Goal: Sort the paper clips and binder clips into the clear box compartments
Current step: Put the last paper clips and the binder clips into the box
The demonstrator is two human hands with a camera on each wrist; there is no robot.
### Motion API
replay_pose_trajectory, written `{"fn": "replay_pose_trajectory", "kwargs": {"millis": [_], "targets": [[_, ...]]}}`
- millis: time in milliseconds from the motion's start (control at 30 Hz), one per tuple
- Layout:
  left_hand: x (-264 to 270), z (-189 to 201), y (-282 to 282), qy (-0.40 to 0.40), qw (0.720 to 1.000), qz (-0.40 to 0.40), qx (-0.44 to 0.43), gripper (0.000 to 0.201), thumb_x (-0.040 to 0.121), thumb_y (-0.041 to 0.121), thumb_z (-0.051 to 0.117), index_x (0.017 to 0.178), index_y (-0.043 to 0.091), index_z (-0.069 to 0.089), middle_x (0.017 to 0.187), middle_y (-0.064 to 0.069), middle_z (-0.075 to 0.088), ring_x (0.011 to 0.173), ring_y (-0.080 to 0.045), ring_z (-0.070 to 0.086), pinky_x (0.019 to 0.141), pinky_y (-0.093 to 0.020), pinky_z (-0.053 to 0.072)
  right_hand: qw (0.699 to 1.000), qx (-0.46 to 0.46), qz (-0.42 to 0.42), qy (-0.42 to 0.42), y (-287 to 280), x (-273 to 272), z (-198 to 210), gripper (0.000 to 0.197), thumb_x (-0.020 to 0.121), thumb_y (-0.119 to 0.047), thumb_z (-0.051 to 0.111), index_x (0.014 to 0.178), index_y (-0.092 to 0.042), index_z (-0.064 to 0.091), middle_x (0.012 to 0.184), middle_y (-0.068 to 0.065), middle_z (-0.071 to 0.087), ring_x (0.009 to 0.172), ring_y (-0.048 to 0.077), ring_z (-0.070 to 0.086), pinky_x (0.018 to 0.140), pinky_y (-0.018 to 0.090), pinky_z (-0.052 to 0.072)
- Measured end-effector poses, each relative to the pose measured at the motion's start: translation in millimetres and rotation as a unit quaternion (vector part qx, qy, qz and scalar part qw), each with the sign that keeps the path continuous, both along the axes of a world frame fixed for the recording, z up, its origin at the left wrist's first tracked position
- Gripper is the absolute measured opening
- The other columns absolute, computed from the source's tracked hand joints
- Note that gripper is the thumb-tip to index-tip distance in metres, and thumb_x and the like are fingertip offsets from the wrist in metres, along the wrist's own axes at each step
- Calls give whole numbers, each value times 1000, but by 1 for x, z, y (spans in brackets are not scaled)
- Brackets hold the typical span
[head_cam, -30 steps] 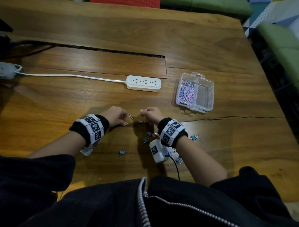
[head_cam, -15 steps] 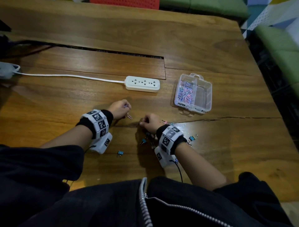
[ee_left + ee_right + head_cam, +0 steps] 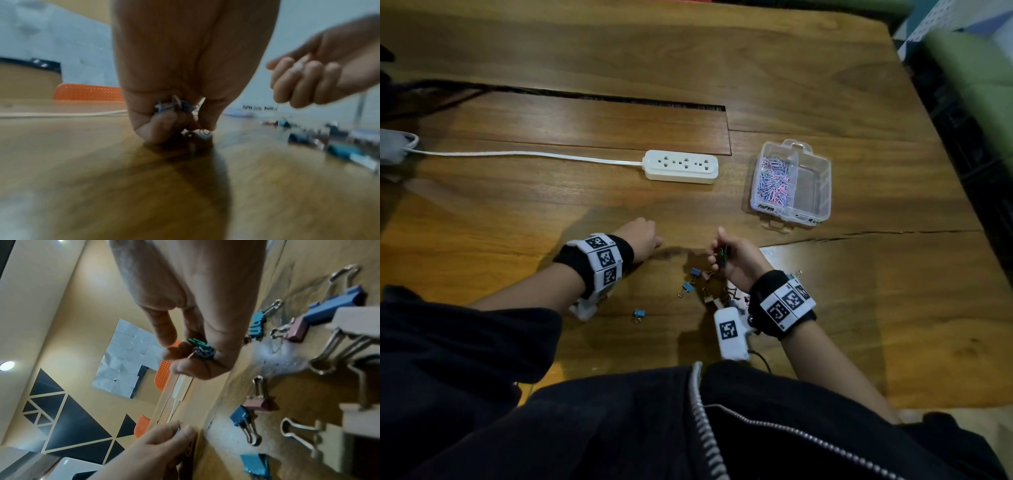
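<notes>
Paper clips are sitting bunched in the right hand, pinched between thumb and fingertips at centre frame. The left hand is curling round more clips against the table. The clear box is lying up-right of the right hand, which is nearer; its long axis is running toward the upper frame, paper clips filling its left compartment. Binder clips are lying loose below.

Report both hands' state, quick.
Left hand: fingers curled round a few paper clips, fingertips at the table.
Right hand: raised, pinching a small bunch of clips.
</notes>
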State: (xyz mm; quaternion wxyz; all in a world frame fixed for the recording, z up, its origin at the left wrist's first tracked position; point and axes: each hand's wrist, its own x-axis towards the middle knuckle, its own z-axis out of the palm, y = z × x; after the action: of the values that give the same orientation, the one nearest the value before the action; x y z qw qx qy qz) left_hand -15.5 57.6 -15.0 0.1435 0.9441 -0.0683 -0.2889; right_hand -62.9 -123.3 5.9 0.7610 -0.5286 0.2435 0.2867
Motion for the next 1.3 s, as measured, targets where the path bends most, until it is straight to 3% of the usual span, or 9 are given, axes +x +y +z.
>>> {"fn": "replay_pose_trajectory", "kwargs": {"millis": [67, 100, 200, 233, 367, 467, 600, 900, 1300], "targets": [[-4, 10, -3, 91, 982, 74, -145, 25, 98, 26, 34, 86, 9, 48, 84, -8, 49, 68, -17, 47, 60, -24, 37, 999, -47, 9, -17, 0, -3, 1, 31, 95, -26, 43, 66, -14, 47, 54, -5, 45, 45, 7, 40, 37, 14, 38], [-7, 15, -5, 165, 937, 138, -276, 27, 99, 27, 33, 80, 12, 45, 76, -4, 46, 60, -14, 43, 54, -22, 37, 996, -76, 19, -37, 1, -6, 2, 30, 94, -24, 46, 65, -15, 46, 47, -8, 44, 38, 3, 38, 35, 13, 34], [-14, 30, -9, 329, 649, 324, -605, 26, 98, 24, 32, 79, 13, 45, 73, -2, 49, 57, -9, 46, 47, -17, 44, 973, -182, 43, -135, 4, -15, 6, 29, 89, -17, 56, 62, -18, 44, 49, -9, 41, 34, -3, 35, 37, 9, 28], [-15, 33, -10, 347, 585, 340, -649, 26, 98, 24, 31, 79, 13, 45, 76, -2, 55, 59, -10, 53, 49, -18, 48, 962, -210, 38, -172, 5, -18, 8, 29, 88, -14, 58, 62, -19, 44, 54, -8, 41, 37, -4, 37, 40, 8, 30], [-17, 39, -20, 377, 492, 330, -712, 29, 97, 25, 28, 77, 11, 46, 92, -12, 69, 78, -20, 70, 67, -27, 59, 930, -244, 2, -275, 7, -17, 17, 22, 83, -7, 63, 68, -18, 50, 72, 7, 53, 67, 13, 47, 66, 23, 40], [-22, 40, -26, 389, 470, 335, -718, 31, 97, 25, 27, 76, 11, 44, 95, -17, 69, 81, -23, 71, 69, -30, 60, 925, -232, -4, -300, 3, -14, 23, 15, 78, -8, 64, 74, -16, 53, 87, 14, 63, 77, 21, 55, 75, 35, 45], [-29, 43, -29, 396, 479, 348, -702, 32, 98, 26, 28, 76, 10, 45, 83, -18, 70, 73, -23, 71, 63, -29, 60, 916, -246, 25, -315, -3, -14, 28, 13, 81, 8, 58, 88, -3, 55, 67, -3, 50, 48, -7, 48, 55, 9, 41], [-31, 40, -30, 386, 518, 348, -679, 27, 96, 27, 31, 80, 12, 48, 76, -11, 72, 66, -18, 70, 64, -26, 58, 909, -274, 50, -310, -6, -16, 23, 27, 75, 6, 64, 79, -19, 55, 63, -9, 47, 43, -2, 36, 49, 12, 33], [-31, 29, -33, 416, 536, 298, -672, 26, 90, 29, 37, 74, 14, 50, 85, -10, 67, 71, -15, 65, 65, -26, 56, 921, -269, 24, -279, -1, -16, 15, 41, 74, 1, 69, 77, -22, 35, 77, -1, 49, 59, -2, 55, 56, 13, 47]]}}
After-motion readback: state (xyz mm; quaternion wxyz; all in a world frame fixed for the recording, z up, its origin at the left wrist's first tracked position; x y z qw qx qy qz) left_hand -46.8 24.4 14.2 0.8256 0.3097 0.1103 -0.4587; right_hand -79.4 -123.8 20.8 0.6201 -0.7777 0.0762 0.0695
